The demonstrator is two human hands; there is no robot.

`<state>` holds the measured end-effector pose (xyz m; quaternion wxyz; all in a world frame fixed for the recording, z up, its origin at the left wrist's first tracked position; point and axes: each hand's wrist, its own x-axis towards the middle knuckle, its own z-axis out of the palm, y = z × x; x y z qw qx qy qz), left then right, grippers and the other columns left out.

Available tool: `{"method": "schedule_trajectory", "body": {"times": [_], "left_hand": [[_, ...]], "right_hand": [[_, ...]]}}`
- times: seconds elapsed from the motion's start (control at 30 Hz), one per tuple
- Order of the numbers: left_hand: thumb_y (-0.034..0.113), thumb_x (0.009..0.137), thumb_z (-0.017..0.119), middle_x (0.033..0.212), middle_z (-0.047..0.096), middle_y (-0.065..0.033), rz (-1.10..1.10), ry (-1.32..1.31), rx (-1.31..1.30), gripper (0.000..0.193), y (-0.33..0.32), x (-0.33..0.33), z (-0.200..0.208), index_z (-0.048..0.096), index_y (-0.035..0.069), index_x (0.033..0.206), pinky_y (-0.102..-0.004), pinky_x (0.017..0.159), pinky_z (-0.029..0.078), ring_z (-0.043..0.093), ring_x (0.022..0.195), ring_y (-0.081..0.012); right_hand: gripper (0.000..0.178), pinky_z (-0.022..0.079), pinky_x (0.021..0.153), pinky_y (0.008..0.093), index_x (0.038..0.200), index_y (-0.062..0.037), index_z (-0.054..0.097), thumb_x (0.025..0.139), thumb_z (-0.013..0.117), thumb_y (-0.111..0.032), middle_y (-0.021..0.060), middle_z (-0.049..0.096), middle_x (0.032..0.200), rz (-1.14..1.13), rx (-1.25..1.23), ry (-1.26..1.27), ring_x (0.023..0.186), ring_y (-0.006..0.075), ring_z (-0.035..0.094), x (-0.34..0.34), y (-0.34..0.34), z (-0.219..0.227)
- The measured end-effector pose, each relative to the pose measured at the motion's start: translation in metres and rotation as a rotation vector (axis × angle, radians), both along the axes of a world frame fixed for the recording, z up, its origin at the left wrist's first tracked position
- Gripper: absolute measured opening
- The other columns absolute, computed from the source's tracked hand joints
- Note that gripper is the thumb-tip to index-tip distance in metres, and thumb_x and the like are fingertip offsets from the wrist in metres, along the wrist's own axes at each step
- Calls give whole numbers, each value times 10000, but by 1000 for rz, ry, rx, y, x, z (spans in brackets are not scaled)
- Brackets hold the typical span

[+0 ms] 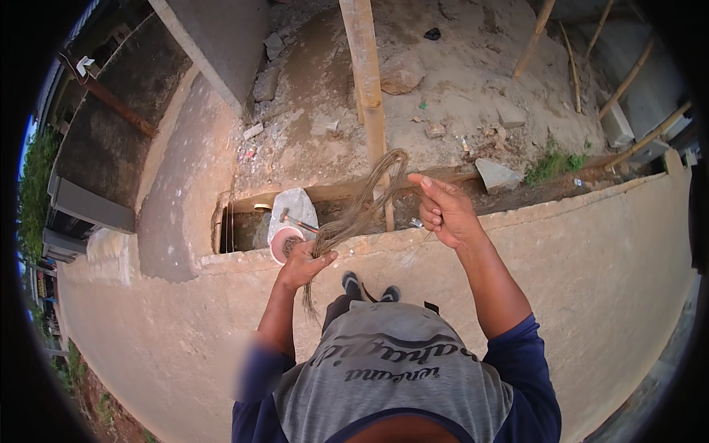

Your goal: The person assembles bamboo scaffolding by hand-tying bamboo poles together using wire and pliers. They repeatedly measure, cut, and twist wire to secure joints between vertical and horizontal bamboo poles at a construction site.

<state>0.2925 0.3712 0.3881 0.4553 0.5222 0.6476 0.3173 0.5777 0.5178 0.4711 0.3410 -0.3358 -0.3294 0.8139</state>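
Brown strand bundle (344,226), in left hand (300,267), slanting forward-right

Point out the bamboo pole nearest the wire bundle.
The thick pole behind the looped end of the wire bundle; the other bamboo poles stand farther right.

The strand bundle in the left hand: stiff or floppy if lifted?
The bundle is probably springy: its loop holds a rounded arch beyond the left hand. Its strands look thin, so each likely bends easily. Loose ends below may snag.
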Motion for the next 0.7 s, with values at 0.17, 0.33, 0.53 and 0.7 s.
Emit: {"method": "schedule_trajectory", "body": {"times": [0.17, 0.33, 0.53, 0.7], "left_hand": [[336, 846, 681, 942, 679, -82, -25, -5, 54, 444, 0, 6, -5, 628, -15, 1113, -313, 810, 467, 579, 857, -141], [328, 848, 676, 960, 674, -100, -38, 24, -89, 434, -10, 1, 3, 624, 1, 1129, -321, 826, 462, 585, 880, -158], [350, 844, 672, 837, 656, -87, -113, -2, -105, 416, -13, -12, -36, 633, 12, 1083, -322, 773, 465, 570, 794, -155], [354, 812, 690, 808, 659, -144, -69, 127, -201, 373, -65, -43, -98, 636, 33, 994, -360, 727, 481, 609, 751, -238]], "right_hand": [[233, 265, 393, 194, 909, -70, 540, 926, 621, -288, -44, 399, 601, -18, 77, -50, 474, 47, 369, -16, 4, 3], [163, 399, 485, 256, 883, -76, 517, 952, 551, -218, 10, 473, 702, -75, 45, 85, 590, 110, 468, -33, 4, -2], [156, 454, 549, 324, 877, -99, 507, 987, 464, -201, 8, 475, 725, -204, 45, 79, 607, 132, 467, 8, 45, -23], [180, 264, 380, 230, 879, -101, 476, 1006, 451, -227, -35, 366, 655, -408, 206, -110, 489, 65, 304, 107, 142, -16]]}}
